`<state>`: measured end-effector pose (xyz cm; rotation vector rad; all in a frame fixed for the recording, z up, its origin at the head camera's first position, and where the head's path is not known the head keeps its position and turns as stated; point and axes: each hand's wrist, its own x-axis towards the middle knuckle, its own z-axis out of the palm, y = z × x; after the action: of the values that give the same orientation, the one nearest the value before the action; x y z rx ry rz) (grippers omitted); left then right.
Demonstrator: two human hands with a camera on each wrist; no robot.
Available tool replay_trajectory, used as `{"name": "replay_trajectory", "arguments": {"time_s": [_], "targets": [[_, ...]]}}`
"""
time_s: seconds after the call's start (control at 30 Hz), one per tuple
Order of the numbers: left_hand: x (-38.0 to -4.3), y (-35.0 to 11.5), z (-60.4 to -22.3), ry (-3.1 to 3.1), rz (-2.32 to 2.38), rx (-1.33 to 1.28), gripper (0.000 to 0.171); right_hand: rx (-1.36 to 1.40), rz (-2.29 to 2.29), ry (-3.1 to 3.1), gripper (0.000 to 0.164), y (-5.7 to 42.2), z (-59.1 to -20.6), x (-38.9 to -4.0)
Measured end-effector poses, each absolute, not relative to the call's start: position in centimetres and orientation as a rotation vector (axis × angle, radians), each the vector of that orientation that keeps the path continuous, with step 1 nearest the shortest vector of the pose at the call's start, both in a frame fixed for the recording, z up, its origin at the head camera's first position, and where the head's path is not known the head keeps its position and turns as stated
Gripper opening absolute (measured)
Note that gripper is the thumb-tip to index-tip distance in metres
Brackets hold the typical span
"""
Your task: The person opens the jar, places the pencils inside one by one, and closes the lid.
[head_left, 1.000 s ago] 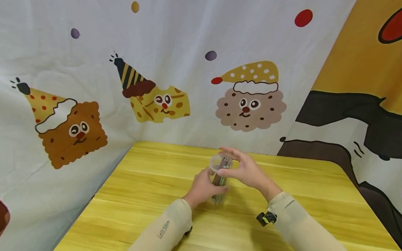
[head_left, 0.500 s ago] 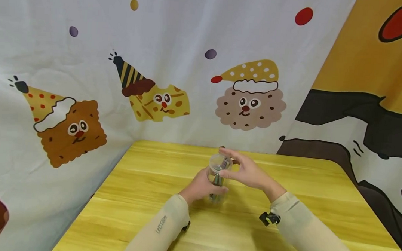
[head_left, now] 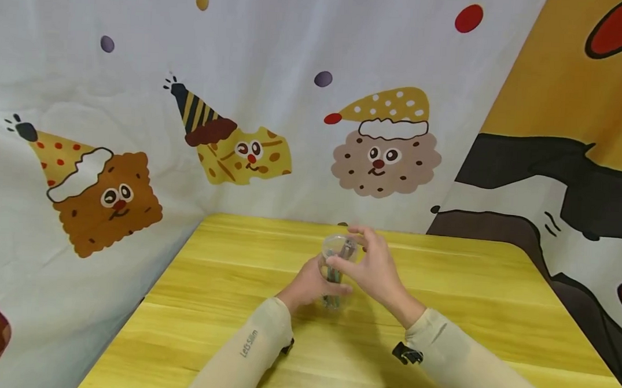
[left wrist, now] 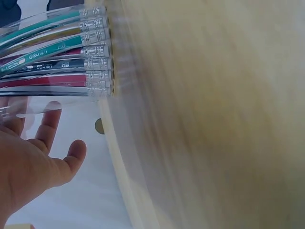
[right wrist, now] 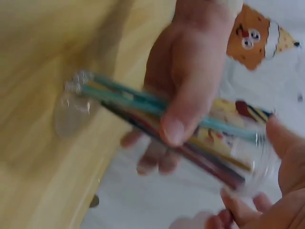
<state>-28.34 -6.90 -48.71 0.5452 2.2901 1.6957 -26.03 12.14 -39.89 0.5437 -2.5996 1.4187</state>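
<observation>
A clear plastic pencil jar [head_left: 331, 302] stands near the middle of the table in the head view, with several green, red and dark pencils [left wrist: 47, 55] inside. Their silver ends point down toward the table. My left hand [head_left: 307, 283] grips the jar round its middle, the thumb across the front. At the top, my right hand [head_left: 372, 269] holds the rim [right wrist: 267, 157] between its thumb [right wrist: 281, 136] and curled fingers. In the left wrist view, part of my left hand [left wrist: 31, 162] shows below the jar, its outer fingers spread.
The yellow wooden table [head_left: 224, 271] spreads round the jar on all sides. Right behind its far edge hangs a white cloth [head_left: 275, 53] printed with cartoon biscuits and cheese. Black wrist mounts [head_left: 407, 353] sit at the sleeves.
My right hand has turned at the rim, its thumb shifting left and its wrist tilting more upright. Green pencils now face front where brown-red ones showed. My left hand keeps its grip.
</observation>
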Motion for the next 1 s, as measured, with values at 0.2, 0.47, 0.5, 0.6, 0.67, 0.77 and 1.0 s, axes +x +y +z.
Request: {"name": "replay_trajectory", "arguments": {"time_s": [0.2,0.47,0.5,0.6,0.67,0.77,1.0], "targets": [[-28.2,-6.9,-48.9,2.251,1.719,0.532,0.085,0.900,1.439,-2.760,0.084,13.9,-39.0,-28.2],[-28.2,-7.0,-48.9,2.273,1.709,0.535,0.087,0.754,1.098,-2.745,0.094,13.1,-39.0,-28.0],[-28.2,-7.0,-48.8,2.271,1.715,0.532,0.086,0.729,1.022,-2.734,0.096,12.8,-38.9,-27.9],[-28.2,-7.0,-48.6,2.263,1.731,0.524,0.084,0.793,0.920,-2.729,0.092,12.9,-38.4,-27.7],[-28.2,-6.9,-48.5,2.259,1.738,0.526,0.084,0.910,1.008,-2.744,0.085,13.3,-37.9,-28.0],[-28.2,-6.9,-48.6,2.263,1.738,0.536,0.082,1.045,1.148,-2.773,0.083,13.9,-37.2,-28.6],[-28.1,-6.9,-48.6,2.262,1.719,0.547,0.081,0.864,0.818,-2.839,0.105,13.2,-37.4,-28.7]]}}
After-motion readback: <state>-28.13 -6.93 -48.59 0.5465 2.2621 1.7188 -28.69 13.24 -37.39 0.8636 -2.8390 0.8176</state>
